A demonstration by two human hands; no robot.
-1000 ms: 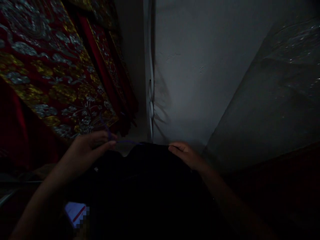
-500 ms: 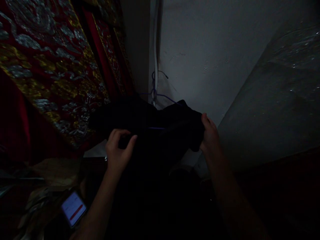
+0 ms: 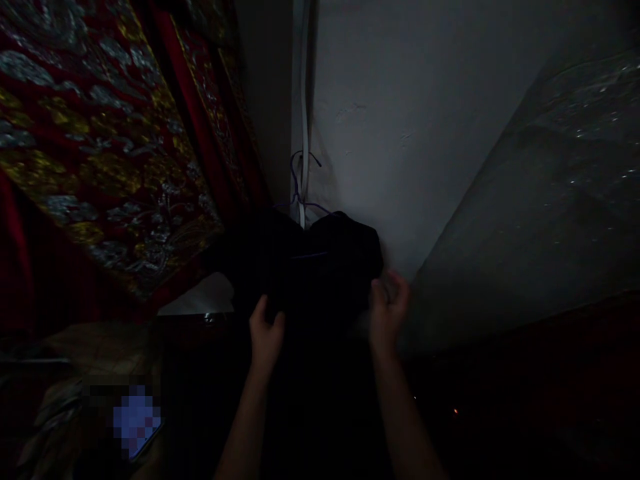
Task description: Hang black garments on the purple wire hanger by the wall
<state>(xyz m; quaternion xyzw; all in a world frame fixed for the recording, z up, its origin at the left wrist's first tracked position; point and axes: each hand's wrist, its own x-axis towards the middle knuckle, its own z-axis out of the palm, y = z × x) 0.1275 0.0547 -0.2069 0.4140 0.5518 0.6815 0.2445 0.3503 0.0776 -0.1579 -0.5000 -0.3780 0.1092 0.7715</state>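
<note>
A black garment hangs on a thin purple wire hanger. The hanger's hook is up against a pale cable on the wall, and its lower bar shows as a short purple line across the dark cloth. My left hand is in front of the garment's lower left part, thumb and forefinger apart; its other fingers are hidden. Beside the garment's right edge is my right hand, slightly blurred, with curved fingers and the thumb apart from them. The dark makes any contact with the cloth hard to see.
A red cloth with gold and silver embroidery hangs at the left. Behind the garment stands a pale wall, with a shiny clear sheet to the right. A lit phone, partly pixelated, is at lower left.
My right hand has come off the garment's right shoulder and moved down and left. My left hand has moved right and down. The garment's sides now hang lower and narrower.
</note>
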